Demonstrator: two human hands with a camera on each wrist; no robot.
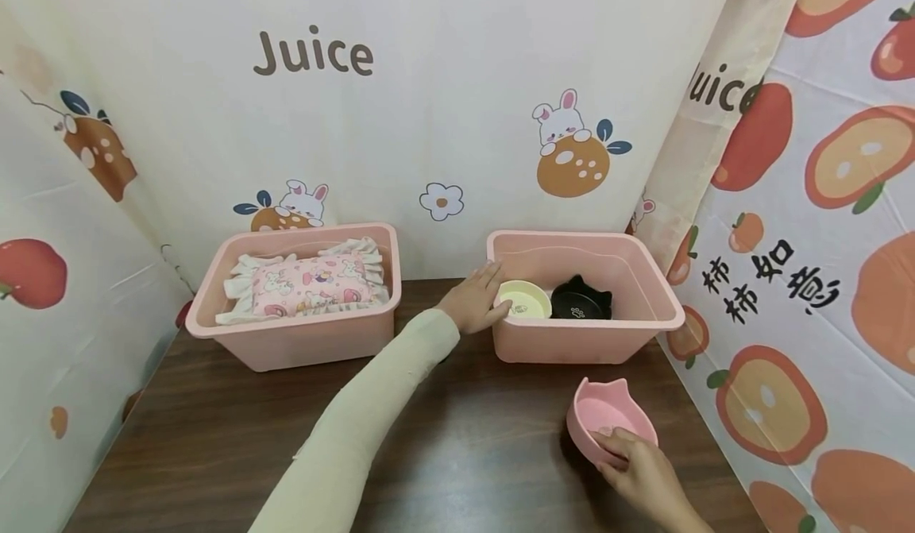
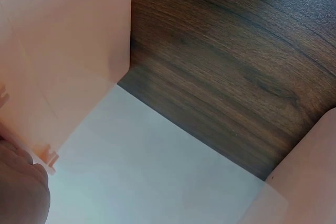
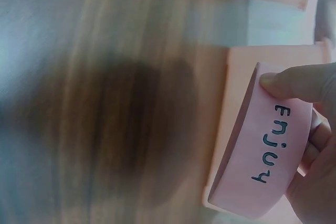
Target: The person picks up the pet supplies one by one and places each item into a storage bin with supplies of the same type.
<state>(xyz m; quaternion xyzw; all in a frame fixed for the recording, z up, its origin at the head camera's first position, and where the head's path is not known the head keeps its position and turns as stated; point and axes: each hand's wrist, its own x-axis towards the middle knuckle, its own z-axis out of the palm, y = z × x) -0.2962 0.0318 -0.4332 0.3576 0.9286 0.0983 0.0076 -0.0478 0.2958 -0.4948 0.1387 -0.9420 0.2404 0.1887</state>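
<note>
My right hand (image 1: 643,473) grips a pink cat-eared pet bowl (image 1: 596,406) by its near wall, tilted above the table in front of the right pink bin (image 1: 565,346). Dark letters reading "Enjoy" mark the outside of the bowl in the right wrist view, where the thumb (image 3: 283,81) presses on its wall. My left hand (image 1: 472,299) rests on that bin's left rim with its fingers fairly straight. Inside the bin a pale yellow bowl (image 1: 527,299) sits beside a black cat-eared bowl (image 1: 582,301). At the left wrist view's edge, the fingers (image 2: 21,174) touch the rim.
Another pink bin (image 1: 307,341) stands on the left, holding a ruffled pink patterned cushion (image 1: 314,283). Both bins stand on a dark wooden table (image 1: 457,430). Printed cloth curtains (image 1: 443,80) close off the back and both sides.
</note>
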